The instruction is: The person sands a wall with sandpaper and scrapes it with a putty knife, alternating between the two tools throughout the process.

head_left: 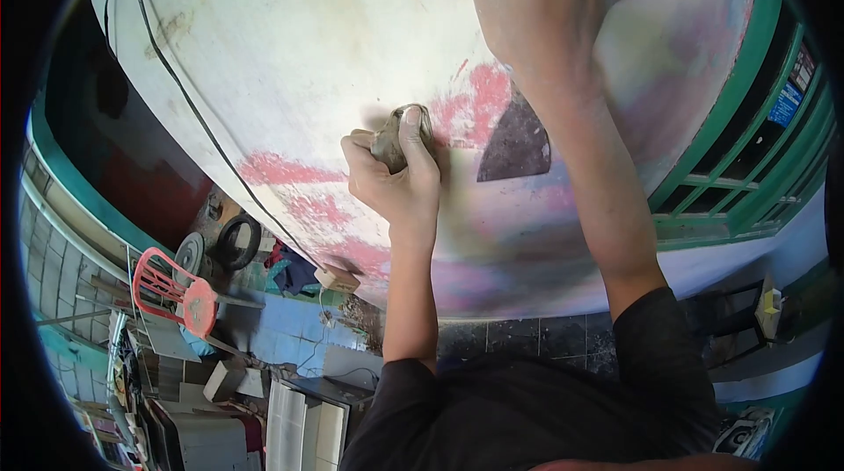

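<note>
My left hand [393, 174] grips a crumpled grey-brown lump [388, 148], with the thumb laid over its front. It is held close to the pale wall [290, 49], beside a patch of flaked pink paint [475, 106]. Higher up, at the top edge of the view, my right hand [558, 10] is closed with its fingers curled against the wall. What it holds, if anything, is hidden. Beside my right forearm is a dark, roughly triangular patch [517, 148] with a straight lower edge.
A black cable [180, 84] hangs down the wall's left side. Green-framed windows [703, 185] stand at right. Below left are a red plastic chair [198, 306], a tyre [237, 241], a small block [338, 279] and a cabinet [303, 423]. A dark stool [743, 322] stands lower right.
</note>
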The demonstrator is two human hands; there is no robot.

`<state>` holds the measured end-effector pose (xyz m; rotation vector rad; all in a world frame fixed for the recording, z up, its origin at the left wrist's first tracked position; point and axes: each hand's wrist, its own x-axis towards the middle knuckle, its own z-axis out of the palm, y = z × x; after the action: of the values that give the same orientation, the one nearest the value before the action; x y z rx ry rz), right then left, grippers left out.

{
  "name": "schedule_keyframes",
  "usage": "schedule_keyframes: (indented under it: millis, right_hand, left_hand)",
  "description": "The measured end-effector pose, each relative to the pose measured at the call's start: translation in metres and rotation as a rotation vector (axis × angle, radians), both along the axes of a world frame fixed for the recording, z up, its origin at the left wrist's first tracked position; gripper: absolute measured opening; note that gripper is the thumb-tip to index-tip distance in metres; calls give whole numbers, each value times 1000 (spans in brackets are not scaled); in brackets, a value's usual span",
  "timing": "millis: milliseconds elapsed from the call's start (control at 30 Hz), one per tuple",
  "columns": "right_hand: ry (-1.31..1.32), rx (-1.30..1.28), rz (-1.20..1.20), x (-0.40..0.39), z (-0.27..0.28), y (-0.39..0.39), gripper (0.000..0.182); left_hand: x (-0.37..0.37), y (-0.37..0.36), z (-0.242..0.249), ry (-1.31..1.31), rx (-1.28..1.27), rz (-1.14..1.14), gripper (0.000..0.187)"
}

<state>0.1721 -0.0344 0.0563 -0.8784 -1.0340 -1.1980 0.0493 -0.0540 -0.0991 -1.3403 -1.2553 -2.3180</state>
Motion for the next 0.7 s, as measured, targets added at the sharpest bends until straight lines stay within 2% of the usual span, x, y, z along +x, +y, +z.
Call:
schedule_keyframes:
  millis: [67, 133, 167, 267, 300, 333, 367, 400, 500, 600, 700]
  right_hand:
    - [-1, -22, 3, -2, 0, -1, 62]
    - [25, -74, -45, -3, -1, -3, 63]
    - [21, -71, -43, -3, -2, -3, 63]
    - [-5, -54, -26, -1, -3, -1, 62]
    - [28, -71, -47, -3, -3, -1, 62]
    - [59, -87, -70, -4, -3, 0, 61]
    - [56, -93, -71, -4, -4, 0, 61]
    - [68, -103, -63, -5, -4, 0, 61]
    - [77, -116, -71, -4, -6, 1, 60]
    - [76, -118, -87, -3, -5, 1, 60]
    - [67, -101, -89, -1, -5, 5, 59]
  left_hand:
    - [-5, 2, 14, -13, 11, -15, 43]
    - [-16, 4, 63, 45, 68, 20, 43]
    - [-22, 12, 69, -8, 128, -144, 41]
    - [-18, -2, 58, -5, 41, -55, 40]
    - [-17, 1, 35, -46, 11, -117, 42]
    - [-13, -5, 15, 6, -98, -58, 44]
    - [-8, -4, -11, -26, -29, -137, 44]
    - [-5, -5, -17, -57, 44, -218, 44]
    - [-9, -3, -5, 51, 20, -113, 40]
    - [-24, 3, 56, 147, 73, 7, 42]
    - [-27, 5, 54, 125, 89, 2, 41]
